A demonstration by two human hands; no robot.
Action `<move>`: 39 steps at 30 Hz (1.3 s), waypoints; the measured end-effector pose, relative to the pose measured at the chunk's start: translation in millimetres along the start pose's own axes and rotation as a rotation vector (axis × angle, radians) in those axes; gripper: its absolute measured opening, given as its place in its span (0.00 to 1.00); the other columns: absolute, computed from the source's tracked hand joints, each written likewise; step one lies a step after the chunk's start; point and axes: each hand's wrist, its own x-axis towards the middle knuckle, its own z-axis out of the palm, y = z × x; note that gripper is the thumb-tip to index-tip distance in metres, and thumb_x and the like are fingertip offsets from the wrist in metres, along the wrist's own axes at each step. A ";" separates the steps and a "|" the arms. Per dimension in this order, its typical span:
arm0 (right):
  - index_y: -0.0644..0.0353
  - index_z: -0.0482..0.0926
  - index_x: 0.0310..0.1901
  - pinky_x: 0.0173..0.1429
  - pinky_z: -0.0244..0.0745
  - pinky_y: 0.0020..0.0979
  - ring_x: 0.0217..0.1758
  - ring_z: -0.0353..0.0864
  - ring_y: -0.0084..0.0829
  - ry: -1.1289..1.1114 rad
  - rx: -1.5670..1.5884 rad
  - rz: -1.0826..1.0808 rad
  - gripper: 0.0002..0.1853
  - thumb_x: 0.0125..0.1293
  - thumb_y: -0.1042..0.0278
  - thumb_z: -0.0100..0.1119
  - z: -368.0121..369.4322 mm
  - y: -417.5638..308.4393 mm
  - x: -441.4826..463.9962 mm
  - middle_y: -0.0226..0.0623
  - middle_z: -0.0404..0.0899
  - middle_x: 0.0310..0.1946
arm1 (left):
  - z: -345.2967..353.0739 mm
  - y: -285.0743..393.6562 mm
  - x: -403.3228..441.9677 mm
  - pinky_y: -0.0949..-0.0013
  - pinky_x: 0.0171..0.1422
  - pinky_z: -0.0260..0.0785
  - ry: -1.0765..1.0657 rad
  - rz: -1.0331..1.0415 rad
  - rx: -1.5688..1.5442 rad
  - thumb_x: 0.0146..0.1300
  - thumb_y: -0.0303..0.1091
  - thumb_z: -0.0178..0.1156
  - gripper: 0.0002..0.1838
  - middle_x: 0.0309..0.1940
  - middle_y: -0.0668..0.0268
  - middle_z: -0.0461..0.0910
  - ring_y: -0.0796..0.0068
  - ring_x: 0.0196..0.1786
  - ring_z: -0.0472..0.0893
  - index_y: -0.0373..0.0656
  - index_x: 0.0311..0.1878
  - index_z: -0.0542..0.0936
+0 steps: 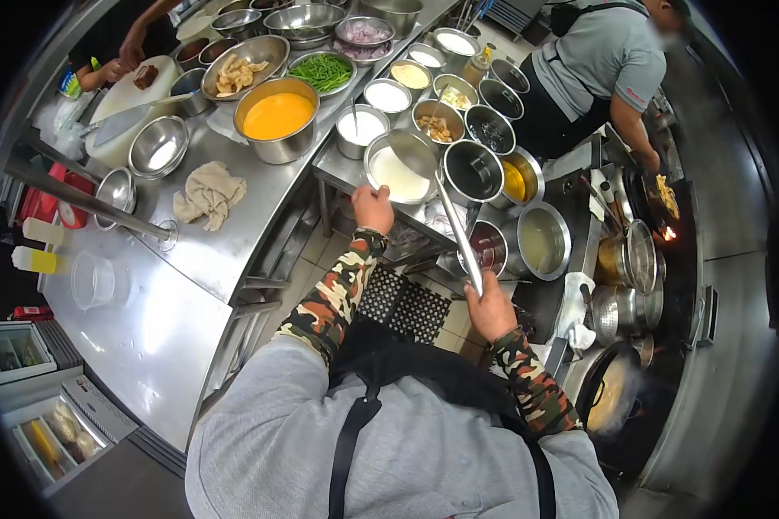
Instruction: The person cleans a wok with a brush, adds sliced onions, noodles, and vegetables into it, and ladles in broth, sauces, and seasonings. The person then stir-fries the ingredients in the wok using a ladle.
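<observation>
My right hand [492,310] is wrapped round the lower handle of a long metal ladle [460,235]. The ladle's round bowl [415,156] is over a metal pot of white liquid [394,176]. My left hand [373,208] is closed at the near-left rim of that pot; whether its fingers grip the rim is hard to tell. Beside the pot stand a dark empty-looking pot [473,170], a bowl of brown pieces [438,122] and a container of white powder or cream [363,126] with a spoon in it.
An orange-filled pot [276,118], a cloth [209,195] and a green-vegetable bowl [322,73] are on the left counter. A smoking wok [613,394] is at the lower right. One co-worker [593,65] stands at a flaming pan [662,197]; another's hands [121,66] are upper left.
</observation>
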 end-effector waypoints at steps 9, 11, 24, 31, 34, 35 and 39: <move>0.68 0.64 0.42 0.44 0.73 0.54 0.38 0.77 0.64 -0.122 -0.014 -0.073 0.14 0.57 0.72 0.54 -6.7 -21.2 -28.9 0.65 0.76 0.29 | -16.6 18.2 5.7 0.72 0.30 0.79 -0.360 -0.425 -0.690 0.68 0.31 0.56 0.10 0.32 0.59 0.79 0.71 0.28 0.83 0.31 0.39 0.73; 0.68 0.66 0.40 0.44 0.73 0.53 0.39 0.77 0.64 -0.143 -0.042 -0.092 0.13 0.56 0.72 0.55 -18.9 -22.9 -30.7 0.65 0.76 0.29 | -16.3 12.5 9.0 0.72 0.30 0.79 -0.381 -0.421 -0.717 0.68 0.30 0.56 0.10 0.32 0.59 0.79 0.71 0.28 0.83 0.30 0.39 0.73; 0.69 0.65 0.42 0.45 0.73 0.53 0.41 0.78 0.63 -0.140 -0.027 -0.076 0.14 0.56 0.73 0.54 2.1 -29.0 -14.4 0.66 0.77 0.31 | -13.3 -1.5 13.6 0.73 0.29 0.78 -0.481 -0.441 -0.767 0.68 0.29 0.55 0.10 0.33 0.60 0.78 0.70 0.31 0.84 0.30 0.44 0.71; 0.68 0.70 0.44 0.42 0.76 0.43 0.33 0.79 0.57 -0.342 0.012 0.065 0.15 0.55 0.72 0.54 -48.5 -36.3 -12.8 0.60 0.78 0.33 | -21.0 -5.1 18.2 0.72 0.31 0.79 -0.497 -0.390 -0.721 0.68 0.29 0.55 0.09 0.32 0.60 0.78 0.69 0.31 0.84 0.29 0.41 0.72; 0.67 0.70 0.45 0.46 0.74 0.50 0.40 0.80 0.59 -0.147 -0.113 -0.097 0.15 0.56 0.72 0.55 -53.9 -27.4 -8.7 0.61 0.79 0.34 | -21.8 -1.9 21.0 0.73 0.31 0.78 -0.506 -0.410 -0.711 0.68 0.29 0.55 0.10 0.33 0.60 0.78 0.69 0.31 0.84 0.29 0.41 0.72; 0.67 0.70 0.45 0.46 0.74 0.50 0.40 0.80 0.59 -0.150 -0.118 -0.092 0.15 0.56 0.72 0.55 -49.9 -32.2 -7.8 0.61 0.79 0.34 | -23.2 1.0 18.3 0.73 0.31 0.78 -0.521 -0.427 -0.700 0.68 0.29 0.55 0.10 0.33 0.60 0.77 0.69 0.31 0.84 0.29 0.41 0.71; 0.69 0.68 0.46 0.48 0.74 0.52 0.43 0.79 0.61 -0.123 -0.181 0.013 0.17 0.56 0.71 0.55 -21.9 -37.8 -2.4 0.66 0.78 0.35 | -21.6 0.9 11.2 0.73 0.32 0.78 -0.540 -0.450 -0.734 0.68 0.29 0.55 0.10 0.34 0.60 0.77 0.69 0.32 0.84 0.29 0.43 0.71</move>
